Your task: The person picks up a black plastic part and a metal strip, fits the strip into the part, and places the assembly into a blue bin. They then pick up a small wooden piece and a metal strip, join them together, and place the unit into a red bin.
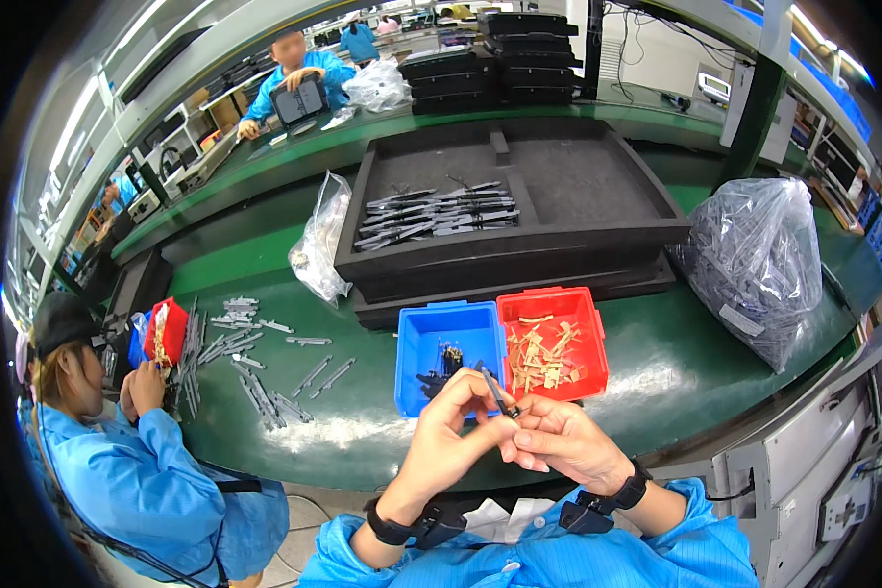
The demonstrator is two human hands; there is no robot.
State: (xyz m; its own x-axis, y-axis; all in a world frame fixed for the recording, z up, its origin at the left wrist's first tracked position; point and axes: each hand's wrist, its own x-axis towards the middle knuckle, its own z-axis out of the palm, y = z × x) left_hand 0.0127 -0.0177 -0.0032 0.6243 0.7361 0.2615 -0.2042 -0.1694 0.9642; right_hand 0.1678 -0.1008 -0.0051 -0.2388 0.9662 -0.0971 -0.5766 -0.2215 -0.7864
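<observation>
In front of my body, both hands meet over the near edge of the bins. My left hand (451, 431) is closed around a slim dark grey plastic strip (494, 390), which stands tilted between its fingers. At the strip's lower end my right hand (566, 439) pinches with thumb and fingertips; a small dark piece shows there, too small to name. Just beyond my left hand sits a blue bin (412, 343) with small black parts (446, 365). Beside it, a red bin (598, 353) holds many small tan strips (549, 355).
Grey plastic strips (309, 377) lie scattered on the green table (363, 446) to the left. Behind the bins stands a black foam tray (598, 186) with more strips. A clear bag (755, 265) is at right, a smaller one (320, 240) at left. A co-worker (137, 490) sits left.
</observation>
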